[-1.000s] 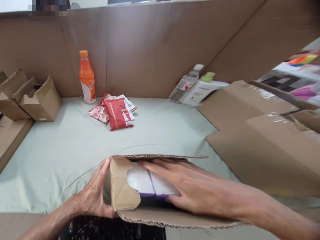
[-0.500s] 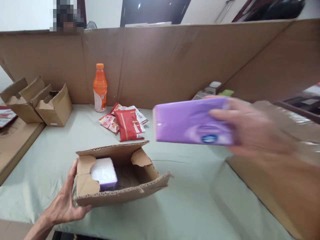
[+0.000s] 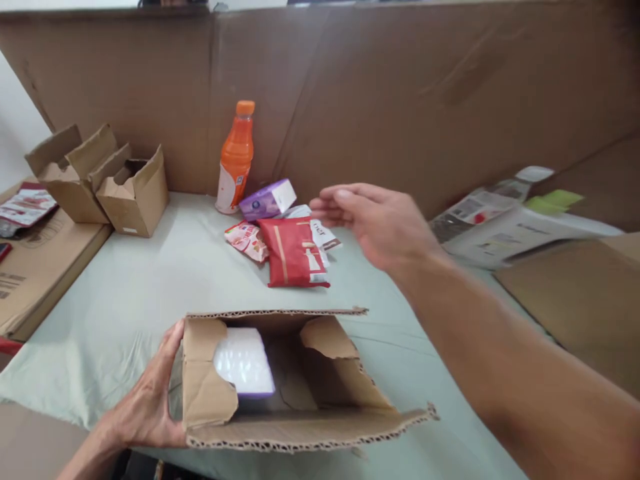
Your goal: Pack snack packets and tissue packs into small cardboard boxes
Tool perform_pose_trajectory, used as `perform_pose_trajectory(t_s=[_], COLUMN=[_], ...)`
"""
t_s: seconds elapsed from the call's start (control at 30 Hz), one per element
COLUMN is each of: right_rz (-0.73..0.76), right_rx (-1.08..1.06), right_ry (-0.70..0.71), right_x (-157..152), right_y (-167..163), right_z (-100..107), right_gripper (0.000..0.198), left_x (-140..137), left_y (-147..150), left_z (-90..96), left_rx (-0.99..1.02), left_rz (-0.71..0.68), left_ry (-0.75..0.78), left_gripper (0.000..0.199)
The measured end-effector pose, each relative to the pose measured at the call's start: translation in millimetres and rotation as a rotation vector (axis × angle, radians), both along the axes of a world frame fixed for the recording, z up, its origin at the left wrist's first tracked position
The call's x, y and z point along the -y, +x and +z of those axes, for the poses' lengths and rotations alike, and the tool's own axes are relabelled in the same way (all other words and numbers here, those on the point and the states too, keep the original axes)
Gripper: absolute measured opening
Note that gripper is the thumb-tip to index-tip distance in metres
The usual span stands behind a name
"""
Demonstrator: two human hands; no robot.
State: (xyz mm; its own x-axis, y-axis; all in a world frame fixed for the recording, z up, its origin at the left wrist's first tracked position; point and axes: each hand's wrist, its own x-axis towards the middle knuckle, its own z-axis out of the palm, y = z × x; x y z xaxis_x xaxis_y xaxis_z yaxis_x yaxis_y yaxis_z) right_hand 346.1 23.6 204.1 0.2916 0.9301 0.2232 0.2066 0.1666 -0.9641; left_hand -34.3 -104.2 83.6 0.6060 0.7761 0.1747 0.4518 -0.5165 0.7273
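Head view: left hand (image 3: pixel 150 407) steadies an open cardboard box (image 3: pixel 280 383) at the near desk edge while the right hand (image 3: pixel 380 223) hangs empty over the snack pile.

The left grip is pressed flat against the box's left wall, bracing it rather than clenched around anything. Inside the box, against its left side, lies a white-and-purple pack (image 3: pixel 244 363). The box stands on the pale green cloth of the desk (image 3: pixel 165 280). Farther out, the right grip is released, fingers loosely spread above a red packet (image 3: pixel 293 260) and smaller snack packets (image 3: pixel 246 240). Behind them a purple tissue pack (image 3: pixel 267 200) rests beside an orange bottle (image 3: pixel 235 160), by the cardboard wall (image 3: pixel 400 93). Small open boxes (image 3: pixel 105 183) stand far left.
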Motion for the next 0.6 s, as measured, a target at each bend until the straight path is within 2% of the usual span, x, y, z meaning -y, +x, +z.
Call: perform_pose_trajectory(t_s=[0.07,0.13,0.17,0.23,0.3,0.37,0.5,0.6], right_rz=[0.197,0.572,0.73,0.894,0.897,0.895,0.999,0.96], right_rx=[0.156,0.328,0.424,0.679,0.949,1.115,1.137,1.155], right_ry=[0.056,0.04,0.006,-0.082,-0.154,-0.186,-0.238,-0.171], right_x=[51.6,96.3,112.9,132.0,134.8,128.4,115.5,114.9], right_y=[-9.0,-17.9,-22.9,-34.7,-47.8,-60.5,-82.7,-95.8], right_z=[11.4,22.5,26.5,29.9,26.8,18.6,-5.7,-15.7], right_gripper=[0.015,0.013,0.015,0.029,0.056,0.074,0.087,0.09], left_x=[-1.8,-3.4,-4.1,-5.2,-5.6,-5.1,-1.8,0.9], left_y=[1.6,3.2,4.2,6.7,9.7,12.6,13.6,9.8], left_z=[-0.9,-1.9,-2.2,-1.7,-0.5,0.1,-7.4,-19.1], left_rx=[0.007,0.026,0.036,0.044,0.033,0.028,0.057,0.026], left_rz=[-0.013,-0.027,-0.04,-0.051,-0.035,-0.011,-0.021,-0.018], left_ry=[-0.03,-0.043,-0.041,-0.019,0.005,0.021,0.061,0.08], left_gripper=[0.127,0.124,0.123,0.122,0.123,0.123,0.126,0.137])
